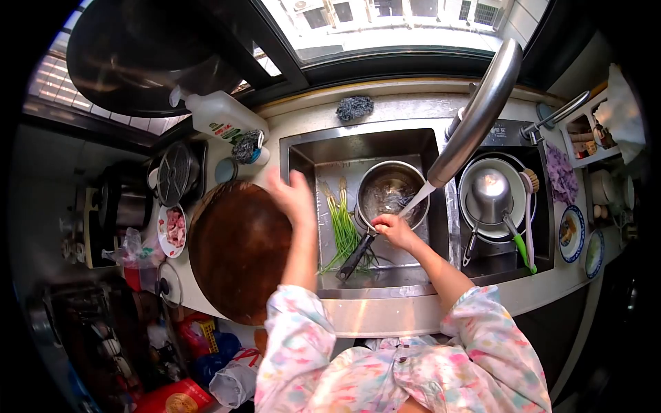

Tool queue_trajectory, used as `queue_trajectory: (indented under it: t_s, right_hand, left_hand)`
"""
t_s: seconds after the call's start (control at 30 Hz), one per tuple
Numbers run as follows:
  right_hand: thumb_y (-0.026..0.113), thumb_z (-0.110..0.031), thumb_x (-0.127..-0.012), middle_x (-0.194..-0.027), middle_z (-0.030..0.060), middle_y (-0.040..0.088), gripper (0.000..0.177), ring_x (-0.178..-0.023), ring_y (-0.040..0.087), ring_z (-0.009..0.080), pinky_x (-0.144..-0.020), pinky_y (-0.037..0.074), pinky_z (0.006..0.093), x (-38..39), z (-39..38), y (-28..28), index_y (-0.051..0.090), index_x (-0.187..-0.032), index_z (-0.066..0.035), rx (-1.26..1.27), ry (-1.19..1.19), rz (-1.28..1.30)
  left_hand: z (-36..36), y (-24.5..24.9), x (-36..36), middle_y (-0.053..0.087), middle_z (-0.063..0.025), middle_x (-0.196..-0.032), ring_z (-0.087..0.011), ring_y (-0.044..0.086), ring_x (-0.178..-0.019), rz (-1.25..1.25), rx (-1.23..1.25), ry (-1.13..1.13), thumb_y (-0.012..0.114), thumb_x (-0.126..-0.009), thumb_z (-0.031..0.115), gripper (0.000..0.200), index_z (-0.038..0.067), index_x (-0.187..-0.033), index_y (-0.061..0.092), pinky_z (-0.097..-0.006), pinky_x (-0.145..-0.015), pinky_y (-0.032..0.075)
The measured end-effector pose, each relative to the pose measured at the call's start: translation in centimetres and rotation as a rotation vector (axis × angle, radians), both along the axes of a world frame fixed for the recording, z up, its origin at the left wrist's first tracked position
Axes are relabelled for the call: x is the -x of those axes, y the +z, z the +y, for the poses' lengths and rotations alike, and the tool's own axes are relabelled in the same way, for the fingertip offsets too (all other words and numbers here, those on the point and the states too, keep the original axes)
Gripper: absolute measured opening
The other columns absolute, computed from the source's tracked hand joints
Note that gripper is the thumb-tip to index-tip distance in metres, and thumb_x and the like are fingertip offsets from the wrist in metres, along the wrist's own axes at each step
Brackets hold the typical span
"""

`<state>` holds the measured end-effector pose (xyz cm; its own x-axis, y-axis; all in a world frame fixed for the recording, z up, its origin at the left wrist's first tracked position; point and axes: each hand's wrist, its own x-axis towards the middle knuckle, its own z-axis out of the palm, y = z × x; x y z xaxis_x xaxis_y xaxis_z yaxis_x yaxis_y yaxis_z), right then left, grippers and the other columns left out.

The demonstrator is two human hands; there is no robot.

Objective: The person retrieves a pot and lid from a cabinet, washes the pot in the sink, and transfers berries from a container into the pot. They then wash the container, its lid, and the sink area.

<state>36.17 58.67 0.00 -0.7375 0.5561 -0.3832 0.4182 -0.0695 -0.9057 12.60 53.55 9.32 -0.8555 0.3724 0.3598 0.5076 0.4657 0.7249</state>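
Note:
Water runs from the faucet (475,117) into a metal pot (394,177) in the left sink basin (306,160). My right hand (394,228) is closed at the pot's near rim, beside the base of its black handle (357,257); what its fingers hold is too small to make out. My left hand (292,195) is raised over the basin's left edge, fingers apart and holding nothing. Green onions (342,227) lie in the basin to the left of the pot, roots toward the window.
A round wooden board (237,251) is left of the sink, beside a plate of raw meat (175,230). The right basin holds stacked bowls with a ladle (489,195) and a brush (529,182). A bottle (224,113) and a scrubber (354,108) stand behind.

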Motion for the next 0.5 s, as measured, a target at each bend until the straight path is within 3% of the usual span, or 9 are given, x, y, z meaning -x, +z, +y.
queue_trajectory:
  t_s: [0.03, 0.07, 0.13, 0.2, 0.27, 0.3, 0.4, 0.5]
  right_hand:
    - [0.058, -0.012, -0.080, -0.093, 0.0093, 0.063, 0.022, -0.085, 0.061, 0.0181, -0.074, 0.047, 0.0298, -0.2, -0.3, -0.6, 0.064, -0.099, -0.002, 0.011, -0.041, 0.026]
    - [0.058, -0.012, -0.079, -0.092, 0.0110, 0.063, 0.021, -0.085, 0.061, 0.0209, -0.074, 0.047, 0.0314, -0.3, -0.4, -0.9, 0.064, -0.097, -0.003, 0.022, -0.082, 0.053]
    - [0.057, -0.012, -0.079, -0.089, 0.0115, 0.062, 0.021, -0.084, 0.061, 0.0225, -0.074, 0.047, 0.0321, -0.5, -0.3, -0.5, 0.064, -0.096, -0.003, -0.084, -0.052, 0.054]
    - [0.058, -0.011, -0.078, -0.087, 0.0119, 0.061, 0.020, -0.083, 0.060, 0.0242, -0.073, 0.047, 0.0329, -0.6, -0.4, 0.0, 0.065, -0.096, -0.004, -0.168, -0.028, 0.046]
    - [0.058, -0.010, -0.077, -0.086, 0.0122, 0.060, 0.020, -0.083, 0.060, 0.0260, -0.072, 0.047, 0.0339, -0.5, -0.3, 0.3, 0.065, -0.095, -0.004, -0.234, -0.005, 0.025]
    - [0.059, -0.010, -0.076, -0.086, 0.0122, 0.060, 0.020, -0.082, 0.060, 0.0263, -0.072, 0.047, 0.0344, -0.4, -0.4, 0.6, 0.064, -0.094, -0.005, -0.246, 0.010, 0.019]
    - [0.061, -0.009, -0.075, -0.088, 0.0126, 0.060, 0.020, -0.082, 0.059, 0.0277, -0.072, 0.048, 0.0359, -0.1, -0.5, 0.8, 0.064, -0.094, -0.006, -0.295, 0.032, 0.033]
    - [0.061, -0.009, -0.074, -0.089, 0.0133, 0.060, 0.019, -0.083, 0.059, 0.0298, -0.072, 0.048, 0.0373, 0.1, -0.8, -0.4, 0.064, -0.093, -0.007, -0.369, 0.021, 0.057]
  left_hand:
    - [0.6, 1.2, 2.9, 0.043, -0.0232, -0.123, -0.0374, 0.043, -0.113, 0.289, -0.043, 0.109, 0.058, -0.075, 0.008, 0.046, -0.005, -0.117, 0.045, -0.0422, -0.096, 0.035]
    - [1.1, 2.2, 5.5, 0.042, -0.0235, -0.127, -0.0379, 0.041, -0.116, 0.387, -0.003, 0.194, 0.057, -0.073, 0.008, 0.049, -0.002, -0.119, 0.046, -0.0432, -0.098, 0.033]
    - [1.7, 3.8, 9.3, 0.044, -0.0203, -0.128, -0.0383, 0.042, -0.114, 0.299, 0.300, 0.291, 0.055, -0.071, 0.010, 0.053, 0.004, -0.123, 0.045, -0.0427, -0.099, 0.033]
    - [1.3, 2.7, 13.2, 0.051, -0.0184, -0.119, -0.0371, 0.044, -0.110, 0.305, 0.395, 0.149, 0.057, -0.069, 0.013, 0.051, 0.005, -0.119, 0.050, -0.0424, -0.096, 0.036]
    - [1.4, 4.7, 13.1, 0.056, -0.0171, -0.109, -0.0359, 0.046, -0.105, 0.267, 0.551, 0.091, 0.061, -0.066, 0.016, 0.048, 0.008, -0.113, 0.055, -0.0418, -0.093, 0.038]
    - [1.4, 4.8, 13.2, 0.056, -0.0167, -0.105, -0.0355, 0.048, -0.102, 0.288, 0.505, 0.075, 0.065, -0.063, 0.019, 0.040, 0.006, -0.101, 0.059, -0.0423, -0.090, 0.040]
    - [1.0, 4.8, 14.2, 0.055, -0.0167, -0.105, -0.0366, 0.048, -0.101, 0.270, 0.453, -0.025, 0.065, -0.062, 0.021, 0.035, 0.005, -0.092, 0.058, -0.0427, -0.087, 0.040]
    - [0.8, 4.2, 15.0, 0.059, -0.0182, -0.093, -0.0367, 0.054, -0.089, 0.228, 0.324, -0.012, 0.063, -0.062, 0.021, 0.031, 0.004, -0.088, 0.055, -0.0442, -0.078, 0.043]
